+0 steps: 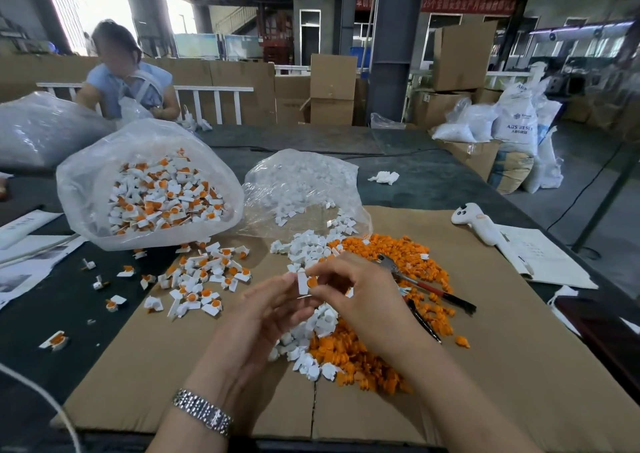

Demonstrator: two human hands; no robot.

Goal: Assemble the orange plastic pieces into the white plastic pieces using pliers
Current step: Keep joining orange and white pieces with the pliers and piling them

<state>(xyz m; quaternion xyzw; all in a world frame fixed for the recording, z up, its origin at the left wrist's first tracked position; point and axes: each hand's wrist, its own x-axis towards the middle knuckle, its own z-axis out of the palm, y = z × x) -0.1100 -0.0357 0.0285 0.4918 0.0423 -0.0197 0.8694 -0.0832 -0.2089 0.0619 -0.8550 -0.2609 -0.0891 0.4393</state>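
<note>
Up above the heaps, the left hand (266, 309) and right hand (349, 290) together pinch a white piece (302, 281) with an orange piece (312, 282) set in it. Pliers (426, 288) lie just right of the fingers (325, 272), on the orange heap (398, 255).

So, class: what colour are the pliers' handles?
Red and black pliers, seen in the head view.

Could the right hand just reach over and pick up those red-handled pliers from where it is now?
Probably yes. The pliers lie uncovered on the orange pieces just beside the right hand, with nothing between them. But its fingers pinch an orange piece against a white piece.
</note>
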